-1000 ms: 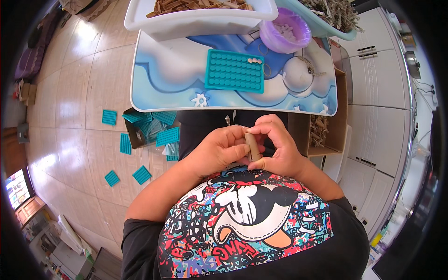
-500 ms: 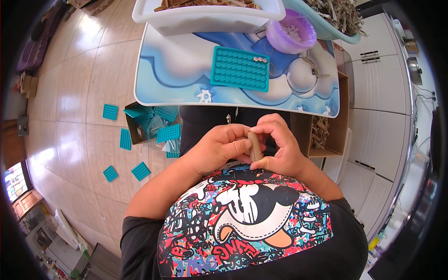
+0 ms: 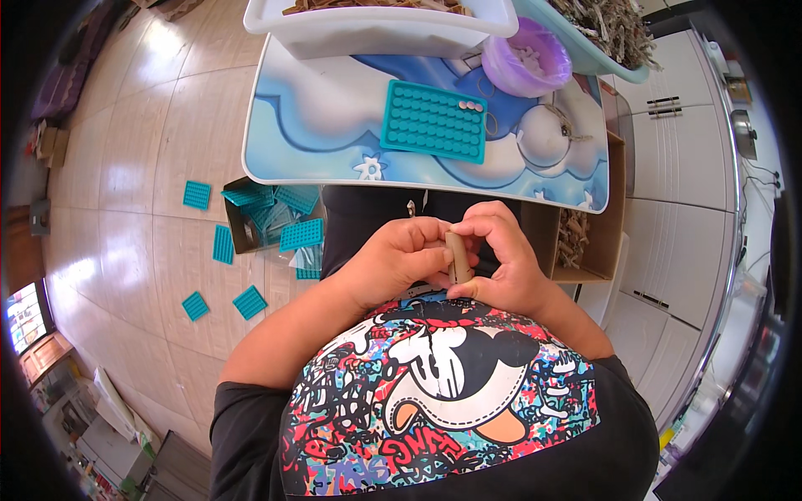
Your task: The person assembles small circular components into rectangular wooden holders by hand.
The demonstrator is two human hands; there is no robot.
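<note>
Close in front of my chest, both hands grip a short tan-brown roll [image 3: 458, 259], roughly finger-sized, with a smooth surface. My left hand [image 3: 403, 260] pinches it from the left with thumb and bent fingers. My right hand [image 3: 504, 257] is closed round it from the right, index finger at its upper end and thumb by its lower end. Fingers hide parts of the roll. Beyond my hands, a teal tray [image 3: 433, 122] with rows of round hollows lies on the table; several small whitish pieces [image 3: 470, 106] sit in its far right corner.
The table [image 3: 313, 163] has a blue-and-white print. On it stand a white tub [image 3: 384, 37] of brown pieces and a purple-lined bucket [image 3: 501, 71]. A cardboard box [image 3: 616, 179] of brown rolls is under the right side. Teal trays [image 3: 249, 302] lie on the floor at left.
The view has shifted slightly. Both hands stay on the roll in nearly the same grip, and the tray and its pieces look the same.
</note>
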